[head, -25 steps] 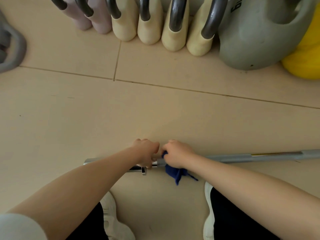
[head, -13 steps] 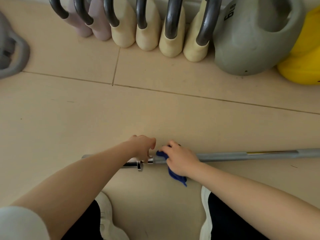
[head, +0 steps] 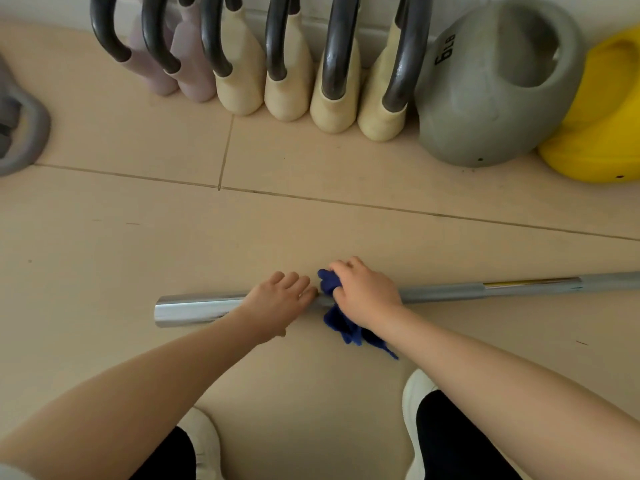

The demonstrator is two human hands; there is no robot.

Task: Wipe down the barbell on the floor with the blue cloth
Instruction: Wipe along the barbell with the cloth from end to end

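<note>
I see the barbell [head: 440, 292] lying flat on the beige tiled floor [head: 138, 244], running from its shiny chrome sleeve end at my left out past the right edge of the view. My left hand [head: 277, 303] rests over the bar where the sleeve meets the shaft; its fingers lie across the top, but from this angle I cannot tell whether they curl under and clasp it. My right hand [head: 365, 292] sits just beside it, thumb almost touching the left hand's fingers, and it clamps the blue cloth [head: 341, 325] around the bar. The cloth bunches out above the knuckles and trails down onto the floor on the near side of the shaft.

Well beyond the bar, along the wall, stand 6 soft weights with dark loop handles: 2 pale pink weights [head: 180, 71] and 4 cream weights [head: 287, 88], side by side. To their right sits a grey kettlebell [head: 485, 109] marked 6 LB, touching a yellow kettlebell [head: 599, 133]. At the bottom, 2 white shoes [head: 206, 441] frame the floor between my forearms
</note>
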